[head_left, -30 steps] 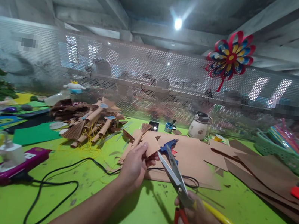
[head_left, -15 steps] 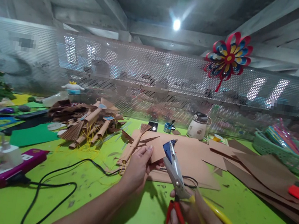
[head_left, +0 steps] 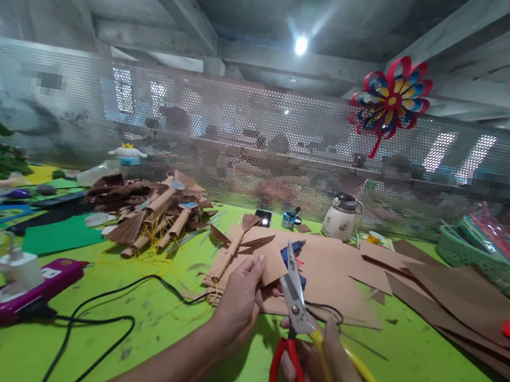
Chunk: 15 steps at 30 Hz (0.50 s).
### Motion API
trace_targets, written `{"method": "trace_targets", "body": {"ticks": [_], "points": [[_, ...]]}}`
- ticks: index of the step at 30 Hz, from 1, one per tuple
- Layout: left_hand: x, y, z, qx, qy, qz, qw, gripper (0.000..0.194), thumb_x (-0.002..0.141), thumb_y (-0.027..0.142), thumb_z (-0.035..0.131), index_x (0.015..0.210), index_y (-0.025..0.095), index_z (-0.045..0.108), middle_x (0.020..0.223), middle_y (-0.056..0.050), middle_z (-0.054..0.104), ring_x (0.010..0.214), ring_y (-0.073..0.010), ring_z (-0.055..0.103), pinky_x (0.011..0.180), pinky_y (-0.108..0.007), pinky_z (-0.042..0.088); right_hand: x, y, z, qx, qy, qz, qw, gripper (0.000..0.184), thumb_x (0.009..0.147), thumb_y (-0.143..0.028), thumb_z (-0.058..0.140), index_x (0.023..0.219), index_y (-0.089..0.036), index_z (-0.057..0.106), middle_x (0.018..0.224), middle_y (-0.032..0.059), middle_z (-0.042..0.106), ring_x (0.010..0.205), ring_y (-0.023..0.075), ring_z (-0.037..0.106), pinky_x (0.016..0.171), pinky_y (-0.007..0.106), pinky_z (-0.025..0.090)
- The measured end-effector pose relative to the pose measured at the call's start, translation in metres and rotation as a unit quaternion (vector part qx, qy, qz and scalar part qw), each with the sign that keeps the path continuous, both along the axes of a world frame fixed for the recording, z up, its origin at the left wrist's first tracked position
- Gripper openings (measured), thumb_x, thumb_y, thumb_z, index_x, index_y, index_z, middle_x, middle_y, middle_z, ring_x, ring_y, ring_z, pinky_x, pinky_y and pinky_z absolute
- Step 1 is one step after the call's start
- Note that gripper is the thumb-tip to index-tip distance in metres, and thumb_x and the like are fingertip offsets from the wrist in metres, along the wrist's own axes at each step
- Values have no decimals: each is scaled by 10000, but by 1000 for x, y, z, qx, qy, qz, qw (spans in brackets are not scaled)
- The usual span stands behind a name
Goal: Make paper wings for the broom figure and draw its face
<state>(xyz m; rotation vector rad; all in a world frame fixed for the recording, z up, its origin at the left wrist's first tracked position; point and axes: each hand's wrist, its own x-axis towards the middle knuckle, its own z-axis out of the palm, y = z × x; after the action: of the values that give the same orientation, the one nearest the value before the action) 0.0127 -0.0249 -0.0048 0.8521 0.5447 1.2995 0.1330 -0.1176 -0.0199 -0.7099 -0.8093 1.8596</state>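
Note:
Between the thumb and fingers of my left hand is a small piece of brown paper, held above the table. My right hand grips scissors with one red and one yellow handle. Their blades are slightly parted and point up and away, close to the paper's right edge. Behind the blades lies a blue glue gun, partly hidden, on a stack of brown paper sheets. A rolled brown paper figure with pleated, fan-like ends rests just beyond my left hand.
Several rolled paper figures with yellow strings are heaped at left. A purple power strip and black cable lie near the front left. A white jug stands behind; a green basket and dark brown sheets are at right.
The scissors have turned a little and their blades have parted, with the handles spread wider. My left hand still holds the paper piece, and the view has shifted slightly.

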Motion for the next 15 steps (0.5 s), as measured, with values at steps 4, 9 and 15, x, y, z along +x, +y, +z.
{"method": "trace_targets", "body": {"ticks": [4,9,15], "points": [[-1,1,-3,-9,-19,-8,1000,267,788,353,664,921,133,593,779,-35,634,603,-104,562,522,-190,470,-6,2,1,11,12,-5,1000,741,611,-822,495,975,-186,601,611,38,598,561,193,592,550,327,485],[0,2,-3,-7,-30,-7,999,251,783,342,677,909,139,599,772,-29,628,597,-99,559,514,-184,460,-2,1,2,-3,7,5,1000,661,672,-775,501,950,-185,606,616,27,609,501,138,566,502,263,469],[1,4,-2,-8,-25,6,1000,316,699,381,750,842,147,593,680,10,595,558,-95,539,494,-183,455,4,-1,-1,-17,-10,17,1000,518,792,-659,491,810,-157,614,574,-16,568,433,74,516,438,193,429]]}}
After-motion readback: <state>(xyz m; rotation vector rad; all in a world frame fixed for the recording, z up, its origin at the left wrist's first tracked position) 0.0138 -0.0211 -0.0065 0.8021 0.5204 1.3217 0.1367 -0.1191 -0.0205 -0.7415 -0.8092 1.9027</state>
